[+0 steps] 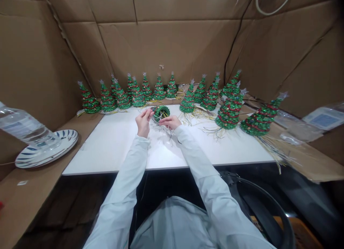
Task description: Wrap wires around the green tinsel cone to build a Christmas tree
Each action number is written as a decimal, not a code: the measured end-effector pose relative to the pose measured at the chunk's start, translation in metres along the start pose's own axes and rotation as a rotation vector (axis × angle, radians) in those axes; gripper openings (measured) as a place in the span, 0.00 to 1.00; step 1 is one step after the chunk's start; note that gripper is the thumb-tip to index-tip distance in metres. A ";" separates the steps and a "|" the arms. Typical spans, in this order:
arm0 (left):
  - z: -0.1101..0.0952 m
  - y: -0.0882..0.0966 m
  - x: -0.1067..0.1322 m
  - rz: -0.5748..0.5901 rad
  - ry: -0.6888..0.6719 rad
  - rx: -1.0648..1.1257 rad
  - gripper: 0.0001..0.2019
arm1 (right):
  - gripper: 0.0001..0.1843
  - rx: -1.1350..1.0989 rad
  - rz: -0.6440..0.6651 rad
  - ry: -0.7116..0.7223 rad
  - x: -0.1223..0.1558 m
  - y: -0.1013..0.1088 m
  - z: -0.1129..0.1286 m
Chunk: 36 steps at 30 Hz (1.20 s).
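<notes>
Two pale sleeves (126, 191) reach forward over the near edge of a white table (113, 148), and the hands meet close together above its middle. The left hand (143, 122) has its fingers bent and its fingertips pinched on the left rim of a small green tree (160, 112). The tree lies tipped on its side between the two hands, with its hollow round base turned back toward the person. The right hand (170, 122) is curled against the lower right of the same base, fingers closed on it; whether they also pinch the thin wires (168, 133) is too small to tell. Those wires trail out from under the right fingers down onto the table. Well to the left of the left fingers, off the table on brown cardboard, a clear bottle (24, 128) stands on a blue-patterned plate (64, 141). To the right of the right fingers stand two larger trees (229, 112), the outer one leaning, with straw-coloured strands (271, 148) spread from under them. Further right lie clear plastic bags (322, 121). Just beyond the fingertips, a row of trees (139, 94) with red beading and pale stars on top lines the far edge of the table. Behind them rises a cardboard wall (166, 44).
</notes>
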State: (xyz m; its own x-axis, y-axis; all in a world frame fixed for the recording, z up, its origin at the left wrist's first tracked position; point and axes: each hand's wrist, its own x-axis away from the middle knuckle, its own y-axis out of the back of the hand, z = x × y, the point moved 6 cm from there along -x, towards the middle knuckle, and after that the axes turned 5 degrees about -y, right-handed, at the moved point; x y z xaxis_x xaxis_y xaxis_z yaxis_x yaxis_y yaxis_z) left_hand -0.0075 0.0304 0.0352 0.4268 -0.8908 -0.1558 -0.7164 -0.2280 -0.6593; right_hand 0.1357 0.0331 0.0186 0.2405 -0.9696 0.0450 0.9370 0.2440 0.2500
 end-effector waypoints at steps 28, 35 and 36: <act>0.013 0.002 0.007 0.049 0.062 -0.229 0.12 | 0.16 0.518 -0.469 0.356 0.022 -0.006 0.030; 0.013 0.001 0.009 0.087 0.066 -0.288 0.12 | 0.16 0.740 -0.439 0.237 0.020 -0.013 0.023; 0.013 0.001 0.009 0.078 0.066 -0.285 0.12 | 0.17 0.750 -0.431 0.237 0.020 -0.014 0.023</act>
State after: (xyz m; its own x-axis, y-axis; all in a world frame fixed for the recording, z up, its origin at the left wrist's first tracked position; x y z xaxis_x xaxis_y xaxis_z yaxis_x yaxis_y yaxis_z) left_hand 0.0026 0.0272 0.0234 0.3347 -0.9313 -0.1434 -0.8755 -0.2511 -0.4128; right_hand 0.1220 0.0097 0.0380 0.0296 -0.9249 -0.3790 0.5663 -0.2969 0.7688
